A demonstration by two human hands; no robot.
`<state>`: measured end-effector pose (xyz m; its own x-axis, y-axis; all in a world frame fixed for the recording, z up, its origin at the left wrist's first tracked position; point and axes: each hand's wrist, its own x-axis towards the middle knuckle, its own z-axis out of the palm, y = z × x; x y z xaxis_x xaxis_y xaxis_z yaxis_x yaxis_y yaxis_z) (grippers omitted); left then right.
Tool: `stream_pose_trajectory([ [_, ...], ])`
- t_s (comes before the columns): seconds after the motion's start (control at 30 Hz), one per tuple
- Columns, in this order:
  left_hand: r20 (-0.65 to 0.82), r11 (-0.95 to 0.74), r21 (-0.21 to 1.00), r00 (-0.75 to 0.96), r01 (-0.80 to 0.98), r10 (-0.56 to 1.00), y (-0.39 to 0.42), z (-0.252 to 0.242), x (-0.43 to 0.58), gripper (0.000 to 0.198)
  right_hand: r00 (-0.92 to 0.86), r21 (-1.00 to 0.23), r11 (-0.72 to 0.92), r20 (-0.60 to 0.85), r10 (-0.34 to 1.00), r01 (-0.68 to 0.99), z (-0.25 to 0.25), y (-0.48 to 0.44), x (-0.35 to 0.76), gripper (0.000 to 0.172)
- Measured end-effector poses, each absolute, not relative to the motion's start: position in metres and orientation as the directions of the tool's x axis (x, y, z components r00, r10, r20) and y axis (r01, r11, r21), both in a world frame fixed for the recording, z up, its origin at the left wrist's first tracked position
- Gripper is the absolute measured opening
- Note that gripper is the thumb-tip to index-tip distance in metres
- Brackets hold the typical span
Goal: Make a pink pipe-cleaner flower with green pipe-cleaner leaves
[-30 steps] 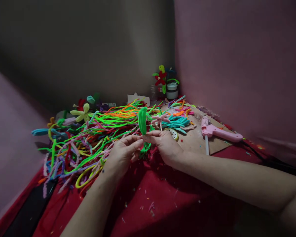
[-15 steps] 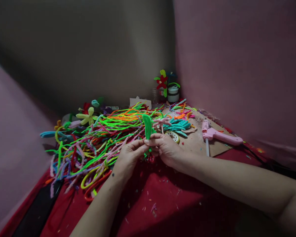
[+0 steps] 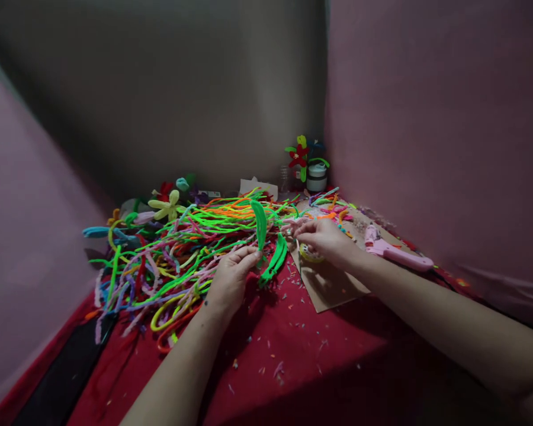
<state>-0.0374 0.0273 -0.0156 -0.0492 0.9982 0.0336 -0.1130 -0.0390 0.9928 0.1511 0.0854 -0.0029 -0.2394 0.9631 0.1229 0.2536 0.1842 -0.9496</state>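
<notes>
Person at work with two bare hands over red cloth; clock bearings are taken from the hand named. Left hand: thumb and fingers pinched on the base of a bright green pipe-cleaner leaf, which stands nearly upright, slightly curved, at one o'clock. A second green leaf bundle slants just beside that hand, between two and three o'clock. Right hand: fingers bent and pointing toward a pale pink pipe-cleaner flower at about ten o'clock; cannot tell whether they have closed on anything. Partly hidden under this hand, toward seven o'clock, a round yellow-rimmed object, over a cardboard sheet. Pink glue gun at three o'clock of the right hand. At its twelve, farther back, a lidded container, with a red flower just beside. Tangled multicoloured pipe cleaners spread from nine to twelve o'clock of the left hand; pale yellow flower among them, near the back. Small fibre scraps at five.
</notes>
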Motion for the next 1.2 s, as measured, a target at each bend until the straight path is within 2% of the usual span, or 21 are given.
stream_pose_trajectory([
  [0.1,0.001,-0.011,0.982,-0.054,-0.191,0.999,0.029,-0.017,-0.038,0.010,-0.254,-0.905,0.198,0.105,0.961,0.376,-0.013,0.098,0.157,0.017],
  [0.2,-0.018,0.006,0.973,-0.050,-0.233,0.999,0.029,-0.017,-0.037,0.011,-0.267,-0.897,0.193,0.089,0.960,0.399,-0.017,0.108,0.153,0.016],
  [0.27,-0.028,0.016,0.969,-0.045,-0.246,0.999,0.029,-0.016,-0.036,0.011,-0.297,-0.913,0.194,0.086,0.951,0.358,-0.015,0.112,0.148,0.011],
  [0.4,-0.041,0.028,0.964,-0.042,-0.263,0.998,0.030,-0.018,-0.038,0.011,-0.352,-0.951,0.199,0.107,0.930,0.237,-0.011,0.112,0.145,0.037],
  [0.53,-0.028,0.028,0.960,0.006,-0.278,1.000,0.032,-0.021,-0.040,0.013,-0.351,-0.980,0.141,0.083,0.933,0.144,-0.007,0.102,0.155,0.045],
  [0.67,0.016,0.009,0.957,0.082,-0.291,0.997,0.028,-0.020,-0.036,0.014,-0.313,-0.990,-0.053,-0.010,0.950,-0.128,-0.002,0.086,0.157,0.042],
  [0.8,0.046,0.005,0.958,0.170,-0.287,0.984,0.020,-0.016,-0.030,0.012,-0.317,-0.943,-0.125,-0.023,0.948,-0.308,0.000,0.073,0.146,0.033],
  [1.03,0.017,0.056,0.949,0.227,-0.312,0.974,0.017,-0.012,-0.028,0.015,-0.354,-0.916,-0.111,0.036,0.935,-0.386,0.005,0.059,0.129,0.017],
  [1.2,0.005,0.074,0.956,0.268,-0.285,0.963,0.017,-0.014,-0.027,0.017,-0.406,-0.912,-0.075,0.105,0.908,-0.404,0.004,0.059,0.123,0.017],
])
